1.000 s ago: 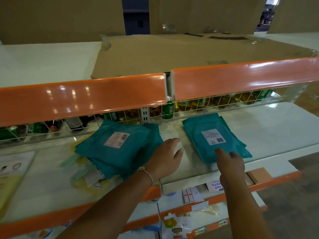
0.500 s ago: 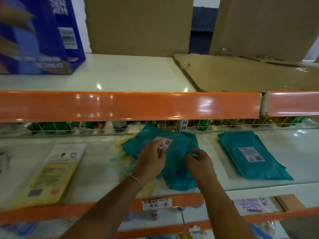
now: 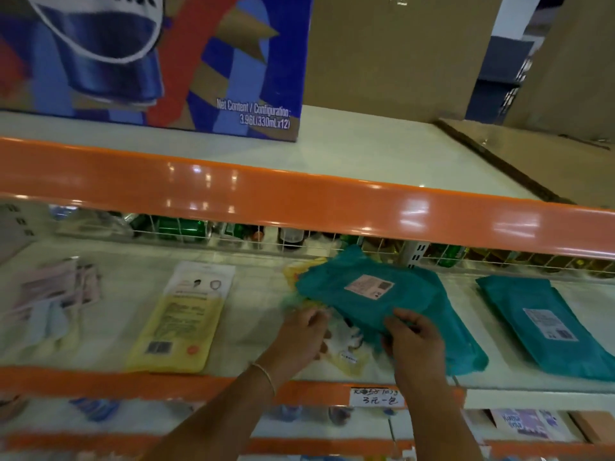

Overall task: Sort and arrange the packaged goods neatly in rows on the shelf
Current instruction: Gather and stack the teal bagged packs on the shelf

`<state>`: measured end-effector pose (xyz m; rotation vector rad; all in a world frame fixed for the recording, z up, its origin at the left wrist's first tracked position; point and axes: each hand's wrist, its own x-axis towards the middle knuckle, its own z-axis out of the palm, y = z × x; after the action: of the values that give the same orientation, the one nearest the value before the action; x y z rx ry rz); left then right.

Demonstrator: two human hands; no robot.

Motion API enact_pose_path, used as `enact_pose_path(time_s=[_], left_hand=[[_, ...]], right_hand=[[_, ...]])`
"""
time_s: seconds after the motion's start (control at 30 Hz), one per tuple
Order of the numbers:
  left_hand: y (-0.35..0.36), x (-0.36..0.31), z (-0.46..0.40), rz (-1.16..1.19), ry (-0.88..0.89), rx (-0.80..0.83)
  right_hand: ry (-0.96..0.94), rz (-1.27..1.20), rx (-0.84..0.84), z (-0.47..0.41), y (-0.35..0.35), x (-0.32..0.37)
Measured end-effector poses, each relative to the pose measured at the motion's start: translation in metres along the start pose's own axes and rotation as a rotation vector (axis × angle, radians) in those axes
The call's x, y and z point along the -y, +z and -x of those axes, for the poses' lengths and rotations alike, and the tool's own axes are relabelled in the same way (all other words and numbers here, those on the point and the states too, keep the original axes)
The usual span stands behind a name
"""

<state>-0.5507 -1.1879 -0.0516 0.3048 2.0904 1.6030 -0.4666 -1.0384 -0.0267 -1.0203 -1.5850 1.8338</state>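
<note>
A loose pile of teal packets (image 3: 372,291) lies in the middle of the white shelf (image 3: 259,314), over pale yellow and white packets (image 3: 346,354). My right hand (image 3: 414,341) pinches the near edge of the teal pile and lifts it slightly. My left hand (image 3: 304,334) is curled at the pile's left edge, fingers on the packets underneath. A second teal stack (image 3: 545,324) lies flat to the right. A yellow packet (image 3: 186,321) lies flat to the left.
Pinkish and pale blue packets (image 3: 50,297) sit at the far left. A wire fence (image 3: 299,241) with bottles behind closes the back. The orange rail (image 3: 299,201) of the upper shelf overhangs; a blue drinks carton (image 3: 159,61) and brown cardboard boxes (image 3: 399,54) stand on it.
The view has swung left and closer. My left hand slid off the top teal packet's label to the pile's left edge; my right hand now grips the pile's near edge.
</note>
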Motion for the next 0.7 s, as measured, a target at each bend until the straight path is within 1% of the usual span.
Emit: enact_pose_path(time_s=[0.07,0.1,0.17,0.23,0.3,0.37,0.43,0.47,0.5,0.6,0.7], left_hand=[[-0.001,-0.007,-0.001,0.431,-0.248,0.090],[-0.003,-0.010,-0.001,0.607,-0.333,0.120],[-0.004,-0.013,-0.006,0.801,-0.387,0.109],[-0.005,-0.013,-0.011,0.858,-0.386,0.024],[-0.006,-0.012,-0.016,0.825,-0.409,-0.075],[-0.011,-0.012,-0.020,0.765,-0.413,-0.128],[-0.020,-0.012,-0.023,0.705,-0.371,-0.143],[-0.023,-0.015,-0.022,0.675,-0.344,-0.125],[-0.025,-0.019,-0.020,0.640,-0.315,-0.088],[-0.022,-0.032,-0.014,0.497,-0.239,0.032],[-0.013,-0.038,-0.014,0.277,-0.158,0.035]], right_hand=[[0.006,-0.047,0.040,0.019,0.012,-0.002],[-0.004,-0.038,0.062,0.029,0.018,-0.005],[-0.031,-0.003,0.102,0.049,0.026,-0.010],[-0.022,0.025,0.139,0.063,0.033,-0.016],[0.016,-0.008,0.149,0.070,0.034,-0.021],[0.058,-0.107,0.063,0.067,0.028,-0.024],[0.126,-0.202,-0.043,0.057,0.018,-0.023],[0.171,-0.234,-0.064,0.051,0.013,-0.021],[0.216,-0.250,-0.051,0.046,0.009,-0.017],[0.325,-0.280,0.100,0.036,0.002,-0.005],[0.314,-0.263,0.193,0.029,-0.011,-0.001]])
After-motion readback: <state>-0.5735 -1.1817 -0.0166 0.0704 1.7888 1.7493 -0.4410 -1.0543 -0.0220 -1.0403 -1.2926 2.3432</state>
